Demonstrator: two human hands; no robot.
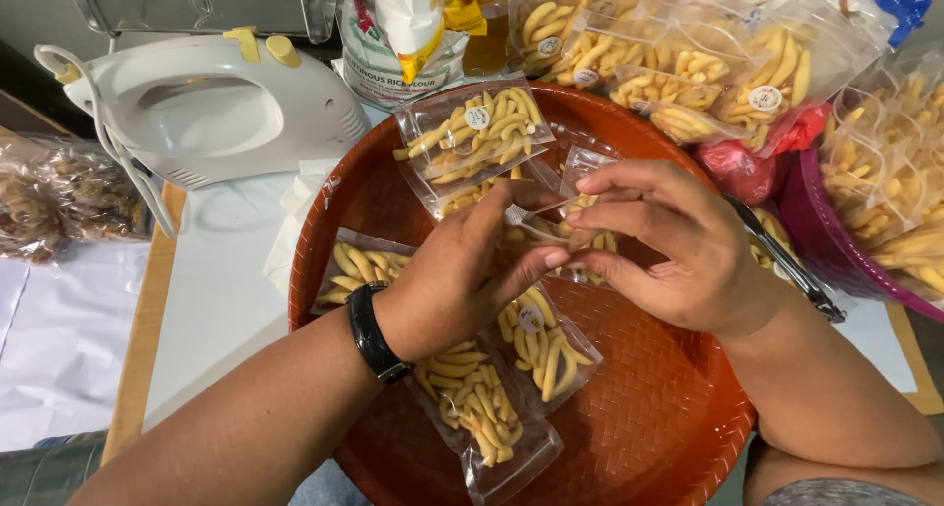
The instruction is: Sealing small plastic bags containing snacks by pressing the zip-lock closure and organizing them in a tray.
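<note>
Over the round orange woven plastic tray [649, 408], a small clear plastic packet of yellow finger-shaped snacks [551, 233] is pinched between the left hand [462, 280] and the right hand [669, 240], fingertips closed on it. Similar filled packets [482, 132] are laid beneath on the tray.

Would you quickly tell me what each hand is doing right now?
Left hand: closed, pinching a small clear snack bag over the tray.
Right hand: closed, pinching the same bag.
</note>
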